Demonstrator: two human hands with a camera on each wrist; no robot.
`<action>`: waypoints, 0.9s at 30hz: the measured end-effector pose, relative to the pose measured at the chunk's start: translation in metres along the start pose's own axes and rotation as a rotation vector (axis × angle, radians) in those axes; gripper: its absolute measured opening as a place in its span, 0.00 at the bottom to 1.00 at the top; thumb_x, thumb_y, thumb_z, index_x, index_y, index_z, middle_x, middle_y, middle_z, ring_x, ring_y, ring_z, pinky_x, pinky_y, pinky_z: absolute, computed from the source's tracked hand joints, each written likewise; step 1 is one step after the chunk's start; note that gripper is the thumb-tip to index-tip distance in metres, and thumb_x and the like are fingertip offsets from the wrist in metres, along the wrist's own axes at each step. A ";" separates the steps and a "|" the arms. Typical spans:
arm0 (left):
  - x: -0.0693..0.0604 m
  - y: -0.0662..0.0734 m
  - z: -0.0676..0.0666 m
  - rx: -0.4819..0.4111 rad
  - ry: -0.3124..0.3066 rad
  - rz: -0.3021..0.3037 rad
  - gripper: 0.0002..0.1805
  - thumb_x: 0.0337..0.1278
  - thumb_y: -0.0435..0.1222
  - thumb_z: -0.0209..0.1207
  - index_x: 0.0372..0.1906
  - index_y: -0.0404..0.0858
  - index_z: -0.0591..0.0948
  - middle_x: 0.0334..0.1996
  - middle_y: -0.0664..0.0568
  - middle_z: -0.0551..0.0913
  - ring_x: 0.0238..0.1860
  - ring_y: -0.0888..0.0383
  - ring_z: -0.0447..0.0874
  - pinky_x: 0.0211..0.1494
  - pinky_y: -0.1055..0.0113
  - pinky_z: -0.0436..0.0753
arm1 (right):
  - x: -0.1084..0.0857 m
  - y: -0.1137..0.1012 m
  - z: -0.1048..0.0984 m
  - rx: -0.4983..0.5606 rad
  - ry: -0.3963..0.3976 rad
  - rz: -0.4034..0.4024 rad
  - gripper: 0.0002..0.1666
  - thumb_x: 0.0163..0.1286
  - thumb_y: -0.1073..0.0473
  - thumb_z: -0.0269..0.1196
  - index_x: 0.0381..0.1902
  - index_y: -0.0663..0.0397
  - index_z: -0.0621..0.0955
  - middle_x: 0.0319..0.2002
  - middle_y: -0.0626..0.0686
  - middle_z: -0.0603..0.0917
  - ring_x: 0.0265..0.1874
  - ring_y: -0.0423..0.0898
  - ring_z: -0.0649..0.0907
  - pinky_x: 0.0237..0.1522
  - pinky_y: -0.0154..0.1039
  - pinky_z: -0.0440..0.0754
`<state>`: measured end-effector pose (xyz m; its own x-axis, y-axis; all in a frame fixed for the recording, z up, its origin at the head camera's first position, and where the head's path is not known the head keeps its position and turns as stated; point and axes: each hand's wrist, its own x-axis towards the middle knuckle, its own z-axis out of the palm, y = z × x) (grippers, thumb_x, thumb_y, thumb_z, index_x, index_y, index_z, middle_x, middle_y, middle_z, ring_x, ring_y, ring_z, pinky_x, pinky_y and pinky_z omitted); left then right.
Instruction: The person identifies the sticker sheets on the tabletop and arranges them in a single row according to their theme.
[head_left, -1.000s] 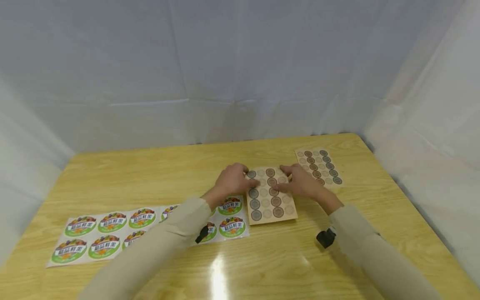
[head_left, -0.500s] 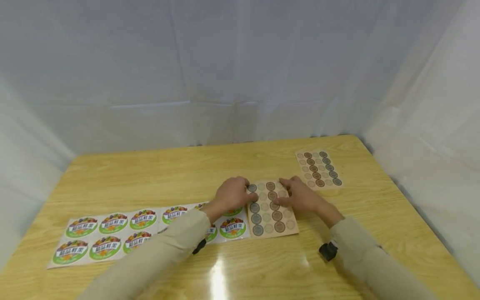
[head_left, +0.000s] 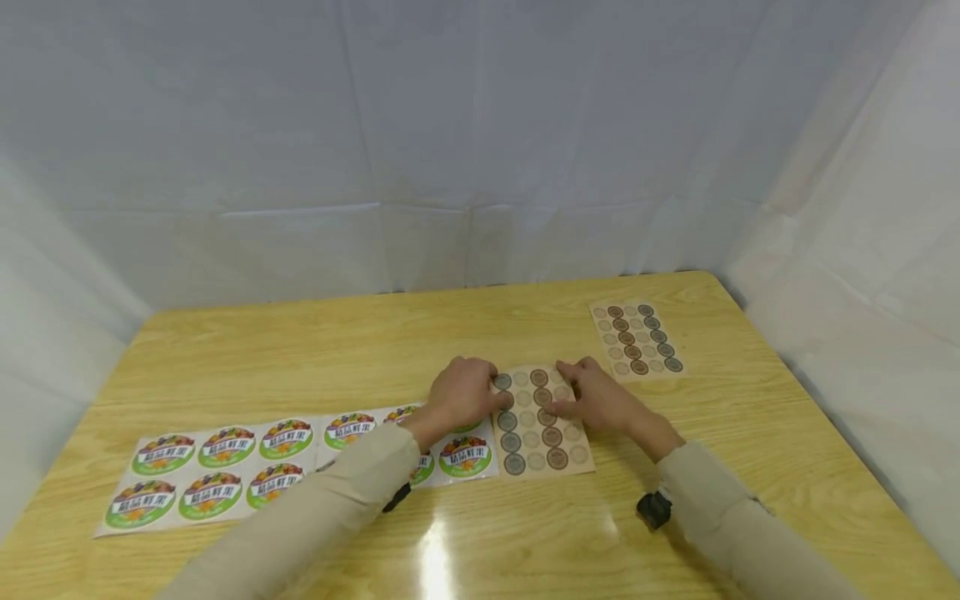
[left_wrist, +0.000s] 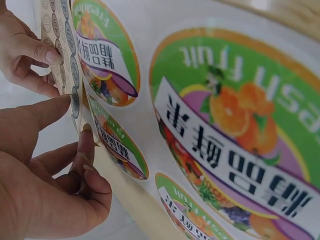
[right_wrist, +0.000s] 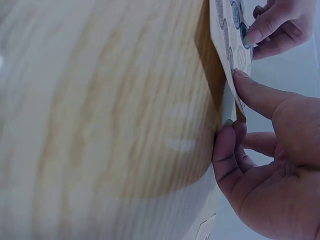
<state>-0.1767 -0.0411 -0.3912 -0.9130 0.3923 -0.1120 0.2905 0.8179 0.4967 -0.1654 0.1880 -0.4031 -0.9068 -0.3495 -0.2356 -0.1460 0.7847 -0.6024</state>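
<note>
While both hands hold a tan sheet of round stickers (head_left: 534,437) at the end away from the person, the step in hand appears to be placing it on the wooden table (head_left: 720,475). The sheet lies at the right end of a white strip of oval fruit labels (head_left: 225,457); a second tan sticker sheet (head_left: 637,340) lies farther back, to the right. The left hand (head_left: 462,393) pinches the left edge, thumb on the printed face and fingers at the rim; the right hand (head_left: 600,400) pinches the right edge likewise. A shadow beneath the right edge, seen from the right wrist, suggests that this side is raised. The next move would seem to call for level lowering and an even release, lest a corner shift.

Hidden or uncertain: the left sleeve (head_left: 315,500) and hand cover several labels; whether the strip is one piece or two, and whether the held sheet overlaps or merely adjoins it, cannot be told. The stickers' small print is illegible.
</note>
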 end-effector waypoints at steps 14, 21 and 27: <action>0.000 -0.001 0.002 0.242 0.024 0.048 0.17 0.57 0.50 0.60 0.44 0.43 0.86 0.31 0.53 0.81 0.31 0.55 0.70 0.34 0.59 0.73 | -0.002 -0.004 0.003 -0.051 0.022 -0.032 0.44 0.67 0.50 0.63 0.71 0.66 0.59 0.45 0.58 0.67 0.30 0.46 0.69 0.33 0.40 0.69; 0.000 -0.002 0.002 0.278 0.029 0.075 0.19 0.58 0.50 0.60 0.47 0.43 0.86 0.36 0.51 0.82 0.34 0.54 0.70 0.39 0.57 0.74 | -0.003 -0.009 0.005 -0.104 0.028 -0.018 0.42 0.69 0.50 0.61 0.71 0.65 0.59 0.47 0.59 0.65 0.29 0.45 0.70 0.32 0.39 0.69; -0.001 -0.001 0.002 0.286 0.017 0.077 0.20 0.59 0.52 0.59 0.49 0.44 0.85 0.39 0.51 0.81 0.38 0.53 0.71 0.45 0.55 0.74 | -0.004 -0.011 0.006 -0.140 0.042 -0.023 0.41 0.70 0.49 0.60 0.70 0.67 0.61 0.47 0.60 0.64 0.27 0.45 0.70 0.32 0.39 0.71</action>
<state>-0.1754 -0.0417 -0.3932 -0.8892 0.4525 -0.0678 0.4257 0.8724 0.2401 -0.1582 0.1779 -0.4005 -0.9181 -0.3484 -0.1889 -0.2176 0.8415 -0.4945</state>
